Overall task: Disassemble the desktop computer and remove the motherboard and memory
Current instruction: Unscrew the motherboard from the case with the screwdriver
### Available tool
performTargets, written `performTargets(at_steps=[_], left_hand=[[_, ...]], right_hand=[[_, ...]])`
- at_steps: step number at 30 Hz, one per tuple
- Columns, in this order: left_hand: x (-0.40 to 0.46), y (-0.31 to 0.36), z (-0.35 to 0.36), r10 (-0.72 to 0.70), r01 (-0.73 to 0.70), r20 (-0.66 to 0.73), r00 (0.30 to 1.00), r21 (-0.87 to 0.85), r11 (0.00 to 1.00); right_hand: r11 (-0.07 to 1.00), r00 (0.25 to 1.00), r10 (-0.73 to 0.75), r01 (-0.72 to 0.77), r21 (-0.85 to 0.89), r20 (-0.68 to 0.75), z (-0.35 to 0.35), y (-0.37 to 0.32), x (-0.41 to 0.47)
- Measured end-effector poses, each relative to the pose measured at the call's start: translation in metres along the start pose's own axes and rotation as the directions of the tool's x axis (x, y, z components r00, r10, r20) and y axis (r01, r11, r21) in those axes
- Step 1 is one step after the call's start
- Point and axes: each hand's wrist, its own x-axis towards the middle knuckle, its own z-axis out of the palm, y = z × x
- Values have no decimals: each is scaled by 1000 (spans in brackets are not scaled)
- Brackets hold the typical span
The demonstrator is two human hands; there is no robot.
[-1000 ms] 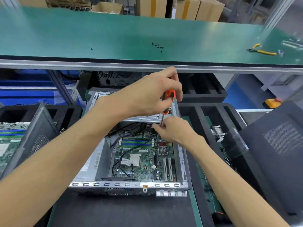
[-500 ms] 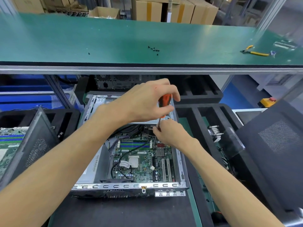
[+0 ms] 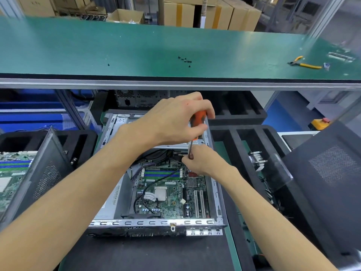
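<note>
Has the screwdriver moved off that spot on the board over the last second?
No. The screwdriver sits over the same far right corner of the case; left hand grips the handle, right hand pinches the shaft. The camera shifted, not the tool.

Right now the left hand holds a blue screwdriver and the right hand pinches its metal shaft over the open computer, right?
Not quite. In the head view the screwdriver has an orange handle, not blue. The rest holds: the left hand grips the handle, and the right hand pinches the shaft over the open computer.
</note>
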Motion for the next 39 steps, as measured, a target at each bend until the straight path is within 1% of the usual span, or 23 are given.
performTargets(at_steps=[3,5,10,14,17,18,19,20,22,24,25,26,28,30,32,34,39], left_hand=[[0,-1,2,7,-7,4,1000,39,999],[-1,-1,4,9,-10,10,1000,43,999],[-2,-2,7,4,-4,-6,1000,19,1000],[0,-4,12,12,-11,-24,1000,14,1000],[0,-5,14,-55,55,-56,997,-3,998],[0,-4,14,-94,92,-53,994,-39,995],[0,-4,14,-138,132,-49,989,-109,985],[-1,-4,14,-183,168,-51,982,-219,961],[-4,-10,18,-281,209,-90,956,-466,860],[-10,-23,27,-400,239,-136,906,-614,752],[-13,-30,34,-461,269,-127,878,-667,695],[-18,-37,43,-518,316,-86,851,-704,636],[-29,-46,65,-598,462,69,798,-706,536],[-44,-53,89,-625,603,235,744,-639,477],[-58,-58,109,-624,681,346,700,-587,438],[-70,-63,124,-633,716,390,669,-566,408],[-82,-73,143,-681,773,431,592,-542,330]], right_hand=[[999,1000,-10,9,-49,-13,5,-1,-1],[999,999,-15,13,-39,-30,9,-1,-1],[998,1000,-6,7,64,-15,16,0,-2],[980,996,-45,59,190,-77,19,1,-3],[966,993,-37,65,250,-116,21,3,-6],[970,992,-44,71,231,-120,23,4,-7],[977,991,-59,82,196,-119,25,4,-8],[982,991,-74,92,165,-116,26,4,-8],[982,989,-91,108,152,-113,27,6,-8],[973,989,-99,118,196,-107,26,9,-8],[969,991,-92,112,222,-101,25,10,-8],[965,992,-82,105,242,-100,24,10,-9],[963,993,-50,75,257,-103,25,9,-8],[962,994,-8,37,269,-109,27,9,-7],[964,991,2,33,263,-131,27,8,-7],[972,988,-16,51,229,-153,25,7,-8],[979,985,-62,91,180,-162,22,10,-10]])
